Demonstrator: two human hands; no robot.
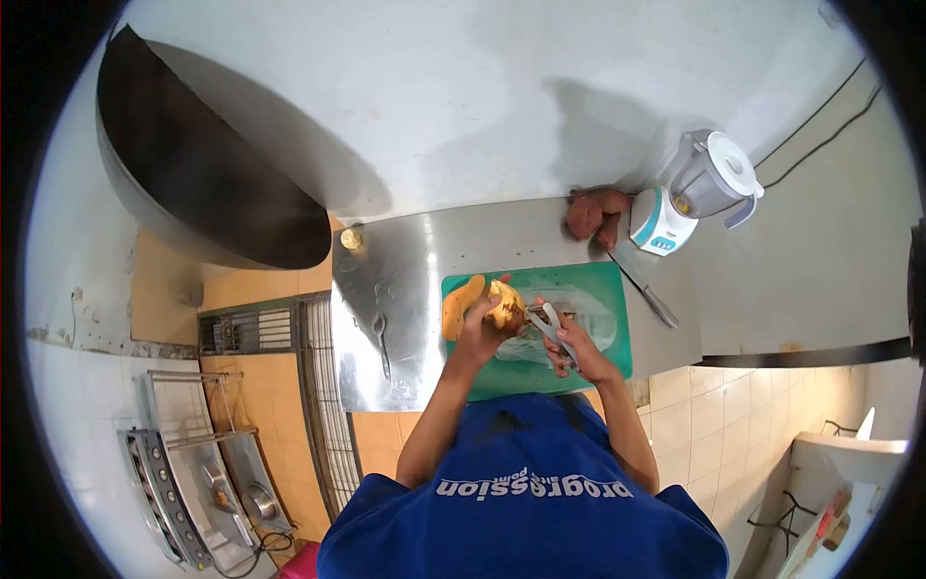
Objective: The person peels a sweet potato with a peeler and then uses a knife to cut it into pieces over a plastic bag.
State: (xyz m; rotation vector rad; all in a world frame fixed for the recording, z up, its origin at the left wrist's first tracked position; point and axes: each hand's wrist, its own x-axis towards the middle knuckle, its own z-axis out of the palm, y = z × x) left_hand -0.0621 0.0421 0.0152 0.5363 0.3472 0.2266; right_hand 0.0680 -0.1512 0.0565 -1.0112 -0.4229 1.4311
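— What lies at the far left of the steel counter (pixel 415 372)?
— A small pale round piece (pixel 351 238) near the wall; then a spoon (pixel 383 345), well apart from the hands; then, on the left end of the green board (pixel 619 289), a long orange tuber (pixel 456 314), apparently peeled.
— And the hands?
— The left hand (pixel 479 326) comes next, its fingers curled around a yellow tuber (pixel 504 303) with brown skin on its lower side; it holds this above the board, the forearm slanting in from the lower left.
— To its right?
— A grey peeler (pixel 548 325), gripped in the right hand (pixel 577 349); fingers wrap its handle, the wrist is bent inward, and the head meets or nearly meets the tuber; I cannot tell which.
— So, which step?
— Peeling, I judge, partly done; the next move calls for turning the brown patch towards the blade, left fingertips clear of it.
— Farther right?
— Reddish tubers (pixel 586 216), a knife (pixel 658 303) and a blender (pixel 664 227).
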